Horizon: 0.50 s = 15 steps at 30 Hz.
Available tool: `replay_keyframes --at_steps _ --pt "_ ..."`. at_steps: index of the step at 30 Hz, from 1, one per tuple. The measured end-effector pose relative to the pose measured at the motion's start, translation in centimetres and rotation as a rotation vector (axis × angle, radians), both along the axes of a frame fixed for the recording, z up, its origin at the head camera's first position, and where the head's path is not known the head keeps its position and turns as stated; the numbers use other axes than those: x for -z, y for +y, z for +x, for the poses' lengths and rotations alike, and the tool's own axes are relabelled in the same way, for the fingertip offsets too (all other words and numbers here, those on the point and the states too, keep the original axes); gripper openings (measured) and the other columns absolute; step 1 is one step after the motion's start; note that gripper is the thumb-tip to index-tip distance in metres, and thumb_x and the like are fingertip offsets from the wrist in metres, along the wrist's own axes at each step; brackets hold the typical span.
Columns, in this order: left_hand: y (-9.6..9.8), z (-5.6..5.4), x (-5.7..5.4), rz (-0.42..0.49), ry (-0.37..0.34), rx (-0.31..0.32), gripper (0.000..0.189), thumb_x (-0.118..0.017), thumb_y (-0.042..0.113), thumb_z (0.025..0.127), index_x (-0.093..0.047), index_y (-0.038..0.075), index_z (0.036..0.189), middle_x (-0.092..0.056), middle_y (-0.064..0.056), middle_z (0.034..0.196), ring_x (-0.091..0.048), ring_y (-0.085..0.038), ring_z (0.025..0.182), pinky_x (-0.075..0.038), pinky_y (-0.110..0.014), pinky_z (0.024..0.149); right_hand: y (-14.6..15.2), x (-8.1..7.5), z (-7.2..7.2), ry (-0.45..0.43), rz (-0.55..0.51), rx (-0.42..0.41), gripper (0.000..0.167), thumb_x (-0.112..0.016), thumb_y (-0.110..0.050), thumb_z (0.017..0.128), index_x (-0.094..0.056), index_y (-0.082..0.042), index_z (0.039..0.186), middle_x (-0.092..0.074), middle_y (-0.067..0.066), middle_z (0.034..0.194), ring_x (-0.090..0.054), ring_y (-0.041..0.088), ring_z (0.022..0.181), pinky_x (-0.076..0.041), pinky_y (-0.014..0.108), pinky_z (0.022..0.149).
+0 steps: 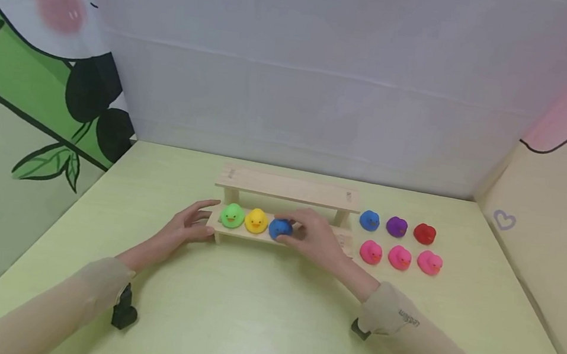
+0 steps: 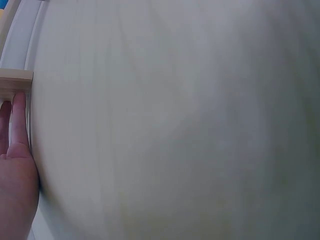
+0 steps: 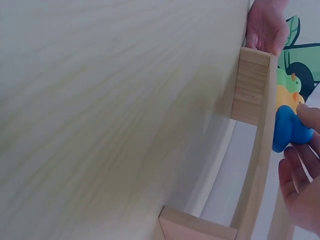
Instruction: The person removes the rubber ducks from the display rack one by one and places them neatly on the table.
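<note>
A two-tier wooden rack (image 1: 288, 185) stands on the table. On its lower step sit a green rubber duck (image 1: 232, 216) and a yellow rubber duck (image 1: 256, 221), side by side. To the right of them, my right hand (image 1: 315, 238) pinches a dark blue rubber duck (image 1: 279, 229) between thumb and fingers; in the right wrist view this blue duck (image 3: 290, 129) is at the step's front edge. With fairly straight fingers, my left hand (image 1: 185, 225) touches the left end of the lower step. The left wrist view shows the fingers (image 2: 19, 120) against the wood.
Right of the rack, a blue duck (image 1: 370, 220), a purple duck (image 1: 396, 226) and a red duck (image 1: 424, 234) form a back row. Three pink ducks, one the nearest pink duck (image 1: 371, 252), line up in front. A white backdrop (image 1: 297, 113) closes the table's far edge.
</note>
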<state>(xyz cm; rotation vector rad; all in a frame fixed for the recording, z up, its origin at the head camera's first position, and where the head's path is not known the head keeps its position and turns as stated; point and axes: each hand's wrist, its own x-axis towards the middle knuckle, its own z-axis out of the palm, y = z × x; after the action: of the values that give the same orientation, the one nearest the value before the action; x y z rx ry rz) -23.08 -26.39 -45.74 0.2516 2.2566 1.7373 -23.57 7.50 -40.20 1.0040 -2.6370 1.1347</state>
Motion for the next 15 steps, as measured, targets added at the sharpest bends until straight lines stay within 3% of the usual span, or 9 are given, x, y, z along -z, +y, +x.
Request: replay_keyframes --at_steps 15 --pt "0.0 -0.2 0.3 0.002 0.011 0.001 0.066 -0.061 0.026 0.097 -0.028 0.03 0.154 -0.042 -0.016 0.152 -0.053 -0.033 0.133 -0.053 -0.04 0.101 2.9 -1.6 1.4 0.015 -0.087 0.072 0.038 -0.081 -0.017 0.082 -0.072 -0.016 0.119 -0.074 -0.002 0.112 -0.064 0.015 0.1 -0.057 0.037 0.084"
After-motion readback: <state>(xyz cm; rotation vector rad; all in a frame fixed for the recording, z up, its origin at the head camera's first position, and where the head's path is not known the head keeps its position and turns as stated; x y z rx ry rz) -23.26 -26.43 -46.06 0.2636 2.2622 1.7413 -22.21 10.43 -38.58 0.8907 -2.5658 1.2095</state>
